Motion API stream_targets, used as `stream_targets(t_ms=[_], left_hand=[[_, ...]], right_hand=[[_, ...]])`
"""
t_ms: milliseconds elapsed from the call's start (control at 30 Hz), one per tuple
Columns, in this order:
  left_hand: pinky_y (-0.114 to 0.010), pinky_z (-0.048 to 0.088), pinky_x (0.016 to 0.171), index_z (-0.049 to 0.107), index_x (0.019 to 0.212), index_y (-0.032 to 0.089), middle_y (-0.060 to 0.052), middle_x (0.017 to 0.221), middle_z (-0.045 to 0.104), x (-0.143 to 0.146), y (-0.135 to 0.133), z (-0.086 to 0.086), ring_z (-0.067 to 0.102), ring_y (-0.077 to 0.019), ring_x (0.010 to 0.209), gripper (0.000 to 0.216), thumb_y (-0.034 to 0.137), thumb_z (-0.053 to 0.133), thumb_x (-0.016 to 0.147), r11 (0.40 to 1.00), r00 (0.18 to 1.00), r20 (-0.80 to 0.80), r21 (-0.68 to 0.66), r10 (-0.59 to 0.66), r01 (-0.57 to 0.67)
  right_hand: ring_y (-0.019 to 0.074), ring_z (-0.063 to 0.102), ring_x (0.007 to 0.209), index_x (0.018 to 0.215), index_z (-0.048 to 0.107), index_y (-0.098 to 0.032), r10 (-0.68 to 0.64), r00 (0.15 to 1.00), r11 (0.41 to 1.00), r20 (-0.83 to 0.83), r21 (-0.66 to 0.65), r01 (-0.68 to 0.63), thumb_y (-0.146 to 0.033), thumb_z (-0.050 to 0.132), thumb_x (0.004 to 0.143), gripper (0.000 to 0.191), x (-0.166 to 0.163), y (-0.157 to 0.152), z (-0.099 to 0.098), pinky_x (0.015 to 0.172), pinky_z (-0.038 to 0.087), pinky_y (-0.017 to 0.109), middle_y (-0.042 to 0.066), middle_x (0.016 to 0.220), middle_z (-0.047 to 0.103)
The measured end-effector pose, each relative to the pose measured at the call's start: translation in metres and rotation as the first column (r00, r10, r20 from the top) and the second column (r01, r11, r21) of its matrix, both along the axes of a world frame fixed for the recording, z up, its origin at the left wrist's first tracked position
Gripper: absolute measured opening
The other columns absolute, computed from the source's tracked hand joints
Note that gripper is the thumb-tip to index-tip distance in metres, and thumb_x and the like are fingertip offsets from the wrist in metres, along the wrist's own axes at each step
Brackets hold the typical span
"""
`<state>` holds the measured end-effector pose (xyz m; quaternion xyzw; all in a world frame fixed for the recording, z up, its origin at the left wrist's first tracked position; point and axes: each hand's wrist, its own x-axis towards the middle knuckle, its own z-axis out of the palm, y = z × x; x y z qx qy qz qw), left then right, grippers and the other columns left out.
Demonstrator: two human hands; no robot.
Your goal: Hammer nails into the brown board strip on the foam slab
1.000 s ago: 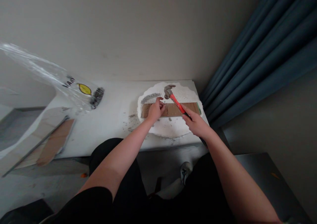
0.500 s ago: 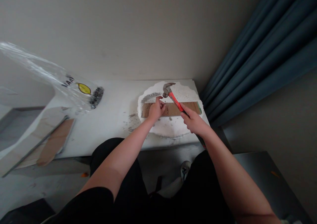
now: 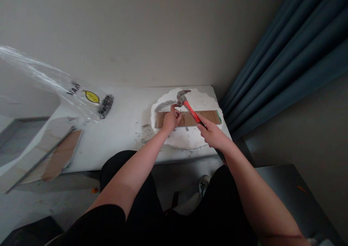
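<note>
My right hand (image 3: 212, 133) grips the red handle of a claw hammer (image 3: 187, 104), its grey head raised just above and beside my left fingers. My left hand (image 3: 170, 120) is closed in a pinch on a small nail standing on a brown wooden strip (image 3: 209, 116). The strip lies across a round white foam slab (image 3: 187, 139) at the right end of a white table (image 3: 119, 137). Grey crumbs lie on the slab and table by the strip.
A clear plastic bag (image 3: 67, 90) with a yellow label and dark contents lies on the table's left part. Wooden boards (image 3: 51, 155) lean at the left edge. Blue curtain (image 3: 285, 57) hangs at right. My black-clad legs and a shoe (image 3: 202, 186) are below.
The hammer head has moved slightly left and down, closer to the nail at my left fingers. My left hand keeps its pinch in the same spot.
</note>
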<state>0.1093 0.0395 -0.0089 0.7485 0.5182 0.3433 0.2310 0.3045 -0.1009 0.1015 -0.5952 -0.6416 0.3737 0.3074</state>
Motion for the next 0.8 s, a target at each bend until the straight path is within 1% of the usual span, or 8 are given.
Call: stream_targets(t_ms=[67,200,300,400,533,633,733,800], left_hand=[[-0.029,0.049,0.074,0.044,0.136,0.021,-0.003,0.095,0.075,0.0003,0.0005,-0.0007,0.068,-0.0169,0.079,0.050,0.017,0.061,0.089,1.000,1.000,-0.002,0.005,0.002,-0.002],[-0.029,0.049,0.074,0.043,0.137,0.022,-0.002,0.095,0.075,0.0002,0.0002,-0.0001,0.067,-0.0158,0.077,0.053,0.015,0.062,0.088,1.000,1.000,0.009,0.006,0.010,-0.010],[-0.030,0.050,0.074,0.042,0.139,0.020,-0.002,0.096,0.075,-0.0001,-0.0008,0.0010,0.066,-0.0159,0.075,0.054,0.016,0.061,0.088,1.000,1.000,0.002,0.003,-0.014,0.014],[-0.029,0.050,0.076,0.043,0.139,0.021,-0.002,0.096,0.075,-0.0002,-0.0012,0.0013,0.067,-0.0160,0.077,0.055,0.014,0.062,0.087,1.000,1.000,0.004,0.008,0.002,-0.002],[-0.029,0.049,0.075,0.042,0.140,0.022,-0.001,0.096,0.074,0.0000,-0.0009,0.0008,0.066,-0.0152,0.075,0.056,0.016,0.062,0.088,1.000,1.000,0.004,0.003,-0.007,0.007],[-0.029,0.049,0.075,0.042,0.140,0.021,-0.002,0.097,0.075,0.0001,-0.0014,0.0011,0.066,-0.0157,0.077,0.055,0.016,0.062,0.088,1.000,1.000,0.003,0.009,-0.007,0.006],[-0.029,0.049,0.076,0.044,0.138,0.022,-0.002,0.097,0.074,-0.0001,-0.0020,0.0015,0.066,-0.0155,0.077,0.054,0.015,0.062,0.088,1.000,1.000,0.016,0.017,-0.002,0.001],[-0.029,0.049,0.076,0.043,0.139,0.022,-0.001,0.095,0.074,-0.0002,-0.0018,0.0010,0.066,-0.0152,0.076,0.056,0.014,0.062,0.087,1.000,1.000,0.017,0.018,-0.014,0.014]], right_hand=[[0.0265,0.071,0.108,0.162,0.042,-0.028,-0.002,1.000,1.000,0.010,-0.002,0.002,-0.031,0.049,0.101,0.062,-0.0007,0.0002,-0.0004,0.096,0.059,0.046,0.009,0.114,0.076],[0.0261,0.071,0.106,0.160,0.045,-0.026,0.003,1.000,1.000,0.020,0.001,-0.003,-0.030,0.049,0.101,0.060,-0.0016,0.0018,-0.0029,0.094,0.059,0.044,0.010,0.123,0.074],[0.0247,0.071,0.101,0.162,0.042,-0.026,-0.020,1.000,1.000,0.002,0.011,0.020,-0.033,0.047,0.102,0.060,-0.0016,0.0024,-0.0040,0.089,0.060,0.041,0.010,0.122,0.074],[0.0241,0.071,0.098,0.161,0.044,-0.025,-0.013,1.000,1.000,0.002,-0.010,0.013,-0.032,0.048,0.102,0.059,-0.0018,0.0022,-0.0050,0.088,0.061,0.041,0.011,0.120,0.074],[0.0247,0.071,0.100,0.162,0.042,-0.026,-0.028,0.999,1.000,-0.016,-0.002,0.028,-0.034,0.047,0.103,0.059,-0.0022,0.0022,-0.0051,0.090,0.060,0.043,0.010,0.114,0.075],[0.0253,0.072,0.102,0.162,0.042,-0.026,-0.022,1.000,1.000,-0.013,-0.009,0.022,-0.032,0.047,0.103,0.060,-0.0021,0.0031,-0.0049,0.093,0.060,0.045,0.010,0.111,0.075],[0.0256,0.072,0.102,0.160,0.045,-0.025,-0.021,1.000,1.000,-0.007,-0.022,0.021,-0.032,0.047,0.102,0.059,-0.0015,0.0039,-0.0052,0.095,0.060,0.046,0.010,0.111,0.075],[0.0252,0.072,0.102,0.161,0.043,-0.025,-0.041,0.999,0.999,-0.013,-0.016,0.041,-0.033,0.047,0.102,0.059,-0.0011,0.0040,-0.0054,0.094,0.060,0.046,0.011,0.111,0.075]])
